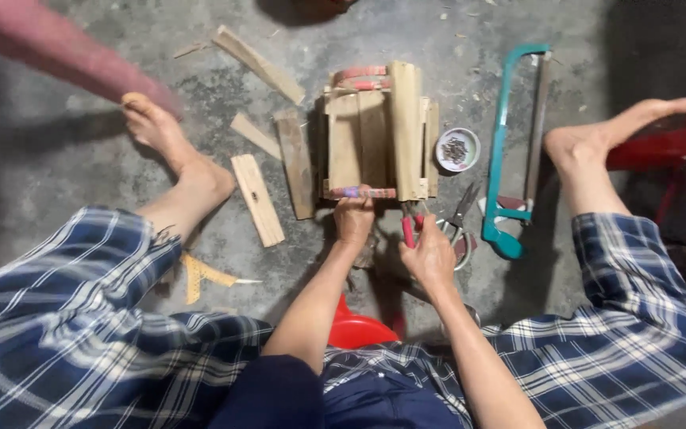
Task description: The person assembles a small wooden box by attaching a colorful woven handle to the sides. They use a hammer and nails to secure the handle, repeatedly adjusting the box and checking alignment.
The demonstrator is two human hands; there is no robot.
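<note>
Head view: a person sat on a concrete floor (65,159), bare feet apart.
Bamboo frame (375,135): lay flat on the floor between the feet.
Left hand (354,218): fingers closed on the frame's near edge.
Right hand (429,256): gripped red-handled pliers (411,225), their tip at the frame's near edge.
Scissors (460,224): just right of the pliers.
Teal hacksaw (514,143): right of the frame.
Small bowl (458,149): between frame and hacksaw.
Loose slats (257,199): left of the frame.

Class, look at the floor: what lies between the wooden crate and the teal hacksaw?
In the head view, a small round dish of nails sits between the wooden crate and the teal hacksaw, with scissors lower down.
</note>
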